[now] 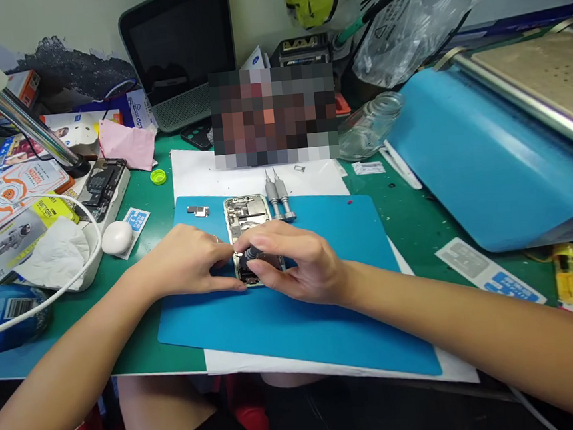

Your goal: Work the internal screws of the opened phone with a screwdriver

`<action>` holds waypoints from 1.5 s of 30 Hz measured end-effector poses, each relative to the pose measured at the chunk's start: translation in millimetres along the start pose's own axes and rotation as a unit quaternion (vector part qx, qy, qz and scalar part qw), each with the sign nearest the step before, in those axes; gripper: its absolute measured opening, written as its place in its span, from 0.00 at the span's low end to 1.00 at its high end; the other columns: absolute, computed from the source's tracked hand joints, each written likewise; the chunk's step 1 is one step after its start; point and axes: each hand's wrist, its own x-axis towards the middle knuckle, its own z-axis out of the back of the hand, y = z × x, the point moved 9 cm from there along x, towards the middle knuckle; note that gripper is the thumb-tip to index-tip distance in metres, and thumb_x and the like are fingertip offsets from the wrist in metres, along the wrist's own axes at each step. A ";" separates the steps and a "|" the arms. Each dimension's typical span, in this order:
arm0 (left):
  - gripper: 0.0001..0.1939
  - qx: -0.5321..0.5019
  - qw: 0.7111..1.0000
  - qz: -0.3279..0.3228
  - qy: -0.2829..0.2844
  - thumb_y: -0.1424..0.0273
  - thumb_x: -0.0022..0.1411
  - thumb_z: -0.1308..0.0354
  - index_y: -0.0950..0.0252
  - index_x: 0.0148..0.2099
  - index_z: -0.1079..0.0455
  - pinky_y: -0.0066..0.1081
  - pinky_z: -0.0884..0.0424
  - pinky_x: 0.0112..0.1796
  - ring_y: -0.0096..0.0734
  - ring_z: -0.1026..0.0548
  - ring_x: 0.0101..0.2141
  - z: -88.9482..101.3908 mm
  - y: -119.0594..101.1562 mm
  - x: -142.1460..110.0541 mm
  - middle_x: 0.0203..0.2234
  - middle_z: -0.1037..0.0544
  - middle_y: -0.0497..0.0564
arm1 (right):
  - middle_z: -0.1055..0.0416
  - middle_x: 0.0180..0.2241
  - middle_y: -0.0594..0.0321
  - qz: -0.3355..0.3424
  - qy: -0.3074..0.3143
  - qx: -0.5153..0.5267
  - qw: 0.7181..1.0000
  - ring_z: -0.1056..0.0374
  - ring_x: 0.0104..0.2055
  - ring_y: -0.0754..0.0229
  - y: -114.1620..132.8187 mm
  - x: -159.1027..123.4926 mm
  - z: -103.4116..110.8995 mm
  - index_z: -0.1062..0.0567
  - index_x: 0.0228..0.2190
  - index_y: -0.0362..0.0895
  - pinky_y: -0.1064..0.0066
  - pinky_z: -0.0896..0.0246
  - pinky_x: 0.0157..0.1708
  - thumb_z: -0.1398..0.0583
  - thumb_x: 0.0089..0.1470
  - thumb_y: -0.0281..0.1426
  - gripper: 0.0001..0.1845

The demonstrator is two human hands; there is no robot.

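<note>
An opened smartphone (pixel 246 208) lies on the blue mat (pixel 215 321), its inner boards and parts exposed. My left hand (pixel 187 260) steadies the phone's left edge, with the thumb near the lower corner and the fingers higher up. Over the phone's lower half, my right hand (pixel 300 260) pinches a short dark screwdriver (pixel 252 252), seen almost end-on; its tip is hidden. My right fingers cover much of the phone's middle. Two grey screwdrivers (pixel 278 199) lie just beyond the phone, side by side. A small phone part (pixel 198 211) sits on the mat to the left.
White paper (pixel 197 172) shows behind the mat. On the left are a white earbud case (pixel 116 238), a green cap (pixel 158 177), another opened phone (pixel 103 187) and several boxes. A glass jar (pixel 371 124) lies at the back right beside a curled blue sheet (pixel 463 173).
</note>
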 end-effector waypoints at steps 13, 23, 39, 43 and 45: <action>0.26 0.003 1.000 -0.007 -0.006 0.47 0.66 0.47 0.64 0.28 0.30 0.31 0.55 0.23 0.27 0.33 0.19 0.3 -2.2 -0.1 0.17 0.28 0.47 | 0.27 0.42 0.56 0.002 0.003 -0.031 1.000 0.27 0.45 0.60 1.2 2.3 1.7 0.41 0.57 0.45 0.65 0.23 0.40 0.41 0.59 0.21 0.27; 0.25 -0.008 1.000 -0.006 -0.008 0.50 0.69 0.50 0.64 0.29 0.30 0.31 0.53 0.23 0.27 0.33 0.19 0.2 -3.8 0.3 0.18 0.27 0.48 | 0.26 0.42 0.54 0.012 -0.010 -0.040 0.999 0.27 0.45 0.59 3.4 2.8 2.4 0.40 0.56 0.44 0.65 0.24 0.40 0.40 0.58 0.21 0.27; 0.22 -0.003 1.000 -0.010 -0.012 0.52 0.67 0.46 0.64 0.29 0.31 0.31 0.52 0.24 0.27 0.31 0.20 2.1 -3.8 -0.4 0.19 0.26 0.47 | 0.28 0.47 0.55 0.026 -0.025 -0.064 0.997 0.29 0.52 0.53 2.7 3.0 5.4 0.38 0.54 0.49 0.54 0.27 0.48 0.36 0.56 0.27 0.27; 0.25 -0.001 1.000 -0.008 -0.007 0.50 0.66 0.45 0.64 0.27 0.32 0.31 0.53 0.23 0.27 0.30 0.20 0.4 -3.1 0.4 0.18 0.26 0.47 | 0.27 0.49 0.54 0.016 -0.016 -0.082 0.996 0.30 0.54 0.53 0.9 3.4 4.4 0.38 0.55 0.48 0.52 0.28 0.51 0.37 0.56 0.26 0.27; 0.26 -0.002 1.000 -0.009 -0.011 0.49 0.67 0.46 0.64 0.26 0.33 0.32 0.53 0.23 0.28 0.30 0.20 0.7 -3.3 0.5 0.18 0.26 0.47 | 0.28 0.50 0.54 0.010 -0.006 -0.087 0.996 0.30 0.54 0.53 -0.3 3.9 3.2 0.38 0.56 0.49 0.50 0.29 0.52 0.39 0.57 0.24 0.27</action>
